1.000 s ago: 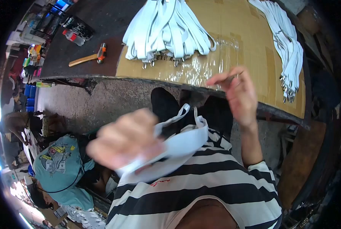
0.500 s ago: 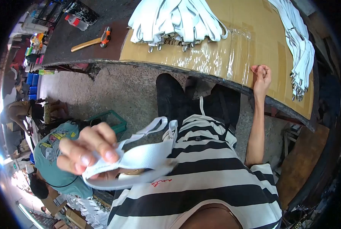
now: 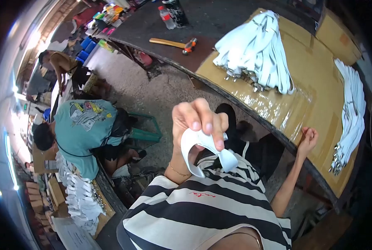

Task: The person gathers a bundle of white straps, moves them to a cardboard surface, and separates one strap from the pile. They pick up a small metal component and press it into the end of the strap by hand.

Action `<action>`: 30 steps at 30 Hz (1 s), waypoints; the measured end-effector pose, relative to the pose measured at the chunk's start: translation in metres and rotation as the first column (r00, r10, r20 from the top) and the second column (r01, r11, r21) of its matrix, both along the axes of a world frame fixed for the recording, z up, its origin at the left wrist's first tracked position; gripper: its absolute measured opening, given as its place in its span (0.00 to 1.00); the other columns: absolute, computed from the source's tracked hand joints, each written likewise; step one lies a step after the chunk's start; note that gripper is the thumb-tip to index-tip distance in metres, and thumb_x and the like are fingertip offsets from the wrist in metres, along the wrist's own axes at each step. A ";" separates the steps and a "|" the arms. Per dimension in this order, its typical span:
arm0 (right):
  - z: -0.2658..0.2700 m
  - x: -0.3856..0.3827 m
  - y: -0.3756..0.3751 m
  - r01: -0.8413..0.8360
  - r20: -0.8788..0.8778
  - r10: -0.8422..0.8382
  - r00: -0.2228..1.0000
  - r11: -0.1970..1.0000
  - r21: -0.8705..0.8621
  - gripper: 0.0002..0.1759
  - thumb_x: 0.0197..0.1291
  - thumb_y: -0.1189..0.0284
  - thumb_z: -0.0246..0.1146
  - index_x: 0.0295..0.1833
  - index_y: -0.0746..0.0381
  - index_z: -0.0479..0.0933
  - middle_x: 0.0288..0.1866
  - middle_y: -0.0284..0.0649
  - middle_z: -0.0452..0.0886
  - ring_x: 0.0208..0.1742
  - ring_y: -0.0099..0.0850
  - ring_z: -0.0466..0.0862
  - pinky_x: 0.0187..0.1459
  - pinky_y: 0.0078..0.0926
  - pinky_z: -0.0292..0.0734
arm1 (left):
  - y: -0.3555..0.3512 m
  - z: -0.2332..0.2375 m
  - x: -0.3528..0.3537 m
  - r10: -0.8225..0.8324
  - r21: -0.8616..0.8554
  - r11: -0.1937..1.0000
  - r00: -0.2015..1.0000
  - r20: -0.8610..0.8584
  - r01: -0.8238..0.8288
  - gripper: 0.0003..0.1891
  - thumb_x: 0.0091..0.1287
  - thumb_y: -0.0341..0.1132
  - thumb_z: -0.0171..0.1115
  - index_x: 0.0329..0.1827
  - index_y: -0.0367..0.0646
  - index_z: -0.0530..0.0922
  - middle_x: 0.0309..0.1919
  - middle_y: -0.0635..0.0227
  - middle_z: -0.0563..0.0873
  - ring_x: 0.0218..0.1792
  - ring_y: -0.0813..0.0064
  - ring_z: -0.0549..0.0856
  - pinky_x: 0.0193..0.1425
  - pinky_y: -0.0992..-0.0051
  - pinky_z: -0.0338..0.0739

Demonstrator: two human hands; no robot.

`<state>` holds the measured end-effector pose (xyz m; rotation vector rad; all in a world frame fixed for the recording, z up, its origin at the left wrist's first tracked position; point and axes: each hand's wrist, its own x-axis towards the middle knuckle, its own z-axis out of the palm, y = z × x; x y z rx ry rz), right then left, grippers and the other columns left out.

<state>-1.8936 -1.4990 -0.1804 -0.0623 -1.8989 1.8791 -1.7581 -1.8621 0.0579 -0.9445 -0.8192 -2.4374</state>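
Observation:
My left hand [image 3: 199,123] is raised in front of my chest, its fingers closed on a white lanyard [image 3: 191,152]. The flat strap curls in a loop below the fingertips; the rest of it is hidden or hangs out of sight. Lower right, my right hand [image 3: 308,141] rests on the cardboard [image 3: 286,121] at the table's front edge. Its fingers are curled in, with nothing visible in them. Beyond it lies a bundle of white lanyards [image 3: 351,108] with metal clips at the near end. A larger pile of white lanyards [image 3: 256,50] is fanned out on the cardboard farther left.
A hammer [image 3: 173,43], a bottle with a red label [image 3: 167,18] and a dark tumbler [image 3: 176,12] stand or lie on the dark table. To the left, a person in a green shirt [image 3: 79,133] sits by a green stool [image 3: 146,127], near more white straps [image 3: 79,196].
The view has turned left. My left hand has moved with the lanyard to the middle of the view, and the clip end no longer shows. My right hand stays at the table edge.

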 end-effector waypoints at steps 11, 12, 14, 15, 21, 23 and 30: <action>-0.001 -0.001 0.001 -0.006 0.001 0.006 1.000 0.999 0.045 0.11 0.72 0.69 0.55 0.49 0.67 0.70 0.37 0.40 0.81 0.40 0.25 0.79 0.49 0.25 0.77 | -0.007 0.002 0.008 -0.098 0.034 0.995 0.995 -0.023 0.099 0.12 0.62 0.35 0.70 0.43 0.49 0.75 0.39 0.73 0.80 0.30 0.74 0.86 0.34 0.74 0.67; -0.002 -0.002 0.000 -0.008 -0.003 0.008 1.000 1.000 0.017 0.10 0.72 0.69 0.55 0.48 0.67 0.70 0.37 0.39 0.80 0.40 0.25 0.79 0.49 0.24 0.77 | -0.005 0.002 0.009 -0.071 0.040 0.997 0.997 -0.013 0.072 0.12 0.61 0.35 0.70 0.43 0.49 0.74 0.39 0.73 0.80 0.31 0.73 0.86 0.35 0.73 0.67; -0.003 -0.003 0.001 -0.015 -0.008 0.015 1.000 1.000 0.027 0.10 0.72 0.70 0.55 0.48 0.67 0.70 0.37 0.39 0.80 0.40 0.25 0.79 0.49 0.24 0.76 | -0.004 0.004 0.012 -0.045 0.055 0.997 0.999 0.013 0.044 0.12 0.61 0.33 0.70 0.41 0.49 0.73 0.38 0.73 0.79 0.32 0.71 0.86 0.37 0.71 0.66; -0.003 -0.003 0.002 -0.014 -0.008 0.014 1.000 0.999 0.034 0.09 0.72 0.70 0.55 0.48 0.67 0.70 0.36 0.39 0.80 0.40 0.24 0.79 0.48 0.24 0.76 | -0.005 0.004 0.013 -0.040 0.061 0.997 0.999 0.008 0.040 0.12 0.61 0.33 0.70 0.41 0.49 0.73 0.38 0.73 0.79 0.32 0.71 0.86 0.37 0.71 0.66; 0.000 -0.001 0.001 -0.036 0.000 0.036 0.999 0.999 0.042 0.08 0.71 0.72 0.55 0.47 0.66 0.71 0.36 0.37 0.79 0.39 0.24 0.78 0.47 0.22 0.76 | -0.010 0.011 0.016 0.188 -0.134 0.974 0.982 0.014 -0.185 0.13 0.57 0.28 0.71 0.38 0.46 0.72 0.35 0.69 0.79 0.33 0.62 0.86 0.34 0.68 0.66; 0.005 -0.001 -0.002 -0.044 0.004 0.044 0.999 0.999 0.005 0.07 0.71 0.72 0.56 0.46 0.66 0.72 0.36 0.37 0.79 0.39 0.23 0.78 0.46 0.22 0.76 | -0.009 0.013 0.016 0.228 -0.125 0.966 0.974 0.005 -0.226 0.14 0.55 0.25 0.71 0.37 0.44 0.72 0.35 0.66 0.78 0.33 0.60 0.86 0.33 0.67 0.68; 0.169 0.059 -0.102 -0.481 -0.108 0.471 0.876 0.869 -0.112 0.12 0.63 0.78 0.64 0.50 0.70 0.75 0.40 0.40 0.81 0.38 0.26 0.80 0.43 0.20 0.75 | -0.009 0.026 0.021 0.570 -0.418 0.686 0.797 -0.199 -0.595 0.07 0.55 0.21 0.69 0.29 0.36 0.77 0.29 0.61 0.81 0.30 0.58 0.88 0.28 0.69 0.70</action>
